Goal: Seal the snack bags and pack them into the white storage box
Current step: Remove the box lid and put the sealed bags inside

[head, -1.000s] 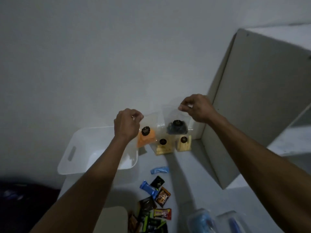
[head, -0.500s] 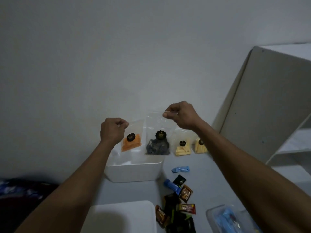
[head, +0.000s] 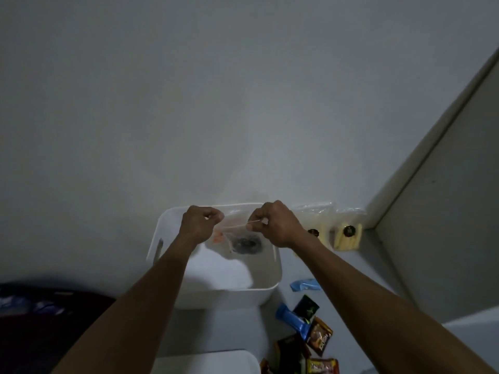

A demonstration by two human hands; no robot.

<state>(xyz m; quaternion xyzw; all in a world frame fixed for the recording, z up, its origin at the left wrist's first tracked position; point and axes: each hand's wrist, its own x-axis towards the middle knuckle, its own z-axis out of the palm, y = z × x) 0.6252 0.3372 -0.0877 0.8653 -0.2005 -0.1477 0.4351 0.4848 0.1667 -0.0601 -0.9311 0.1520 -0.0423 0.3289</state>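
Both hands pinch the top edge of a clear snack bag [head: 239, 234]: the left hand [head: 198, 224] holds the left end of the strip, the right hand [head: 272, 222] the right end, fingers curled against thumbs on the plastic. The bag hangs between them over the open white storage box [head: 267, 291], its lower part, with dark contents, already below the rim. An orange patch [head: 218, 237] shows beside it inside the box, probably a second bag; the blur leaves this uncertain.

Judged from this position, the held bag is at the packing step. Whether its seal is fully closed cannot be read from the frame.

Remaining work: two clear bags of pale yellow snacks [head: 347, 236] stand against the wall, right of the box, not yet packed. Their top edges are too faint to tell sealed from unsealed.

Near the box, on the grey surface [head: 359, 268], lie small wrapped sachets [head: 310, 327] and a blue packet [head: 303, 284]. A grey panel [head: 445, 225] bounds the scene on the right.
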